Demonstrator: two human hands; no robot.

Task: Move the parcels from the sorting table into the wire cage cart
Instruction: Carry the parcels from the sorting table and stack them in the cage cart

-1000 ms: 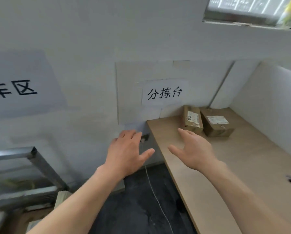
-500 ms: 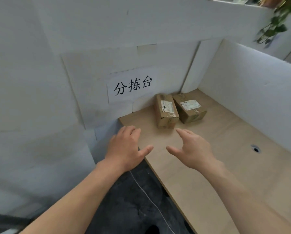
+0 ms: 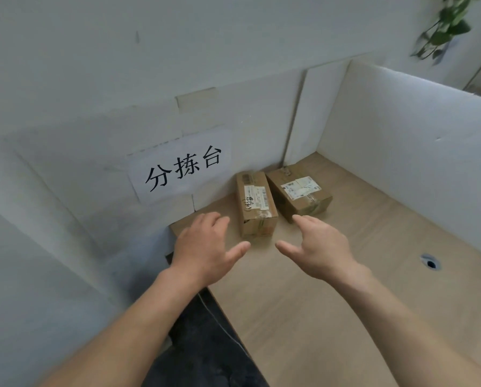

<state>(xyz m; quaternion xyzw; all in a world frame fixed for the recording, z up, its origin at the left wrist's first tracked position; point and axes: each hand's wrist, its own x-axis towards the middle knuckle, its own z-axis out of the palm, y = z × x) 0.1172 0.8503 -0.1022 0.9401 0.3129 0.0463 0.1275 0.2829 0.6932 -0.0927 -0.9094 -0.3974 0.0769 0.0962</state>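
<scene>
Head view. On the pale wood bench (image 3: pixel 345 317), far back in the corner against the white wall panels (image 3: pixel 401 163): left parcel (image 3: pixel 256 203) and right parcel (image 3: pixel 298 191), brown cardboard, labels up, side by side, just beside each other. Just short of them, over the bench: left hand (image 3: pixel 206 247) and right hand (image 3: pixel 320 250), fingers loosely spread, thumbs pointing toward each other, gripping nothing. Right forefinger close by the right parcel's near corner; contact unclear. On the wall, a paper sign (image 3: pixel 180 169) with black characters. At the bench's right, a small round hole (image 3: pixel 430 263).
</scene>
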